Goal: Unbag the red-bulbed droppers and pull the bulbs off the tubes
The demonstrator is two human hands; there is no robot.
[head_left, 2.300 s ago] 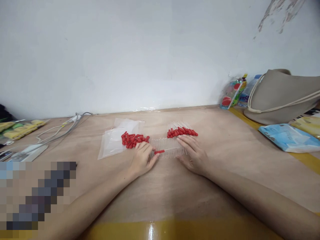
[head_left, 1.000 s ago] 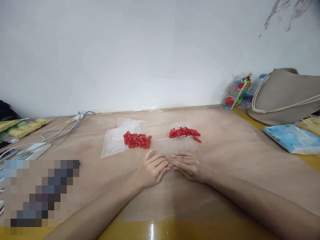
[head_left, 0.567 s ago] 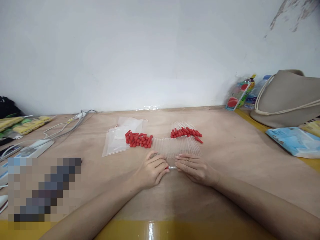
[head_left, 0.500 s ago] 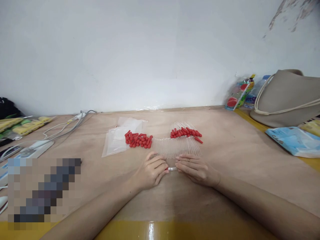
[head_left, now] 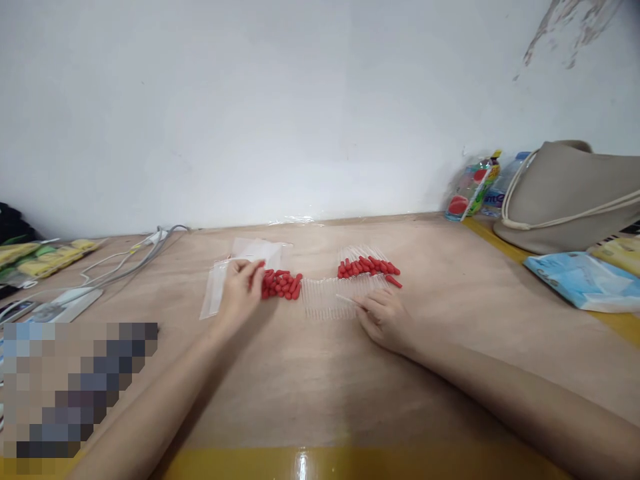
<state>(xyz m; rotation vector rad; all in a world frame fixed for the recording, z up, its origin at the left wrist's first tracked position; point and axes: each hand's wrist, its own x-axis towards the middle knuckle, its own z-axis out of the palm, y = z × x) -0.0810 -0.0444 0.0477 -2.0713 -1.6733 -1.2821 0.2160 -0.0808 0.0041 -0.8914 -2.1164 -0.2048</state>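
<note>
My left hand [head_left: 241,288] is at the left edge of a pile of red rubber dropper bulbs [head_left: 285,287], thumb and fingers pinched around one red bulb [head_left: 261,264]. My right hand [head_left: 386,319] holds a thin clear dropper tube [head_left: 345,297] that points left from its fingertips. Under and beside it lies a row of clear dropper tubes [head_left: 320,300], side by side. Behind that row, several droppers with red bulbs [head_left: 367,266] fitted lie together, their clear tubes [head_left: 363,252] pointing away from me. A single red bulb [head_left: 393,281] lies apart at their right.
Clear plastic bags [head_left: 213,290] lie left of the bulb pile. Cables [head_left: 140,250] and a power strip [head_left: 75,303] are farther left. On the right stand bottles [head_left: 470,190] and a grey bag [head_left: 570,193], with a blue packet [head_left: 580,280] in front.
My left hand has moved left and away from me to the bulb pile. My right hand has lifted slightly away from me, and the hands are now apart.
</note>
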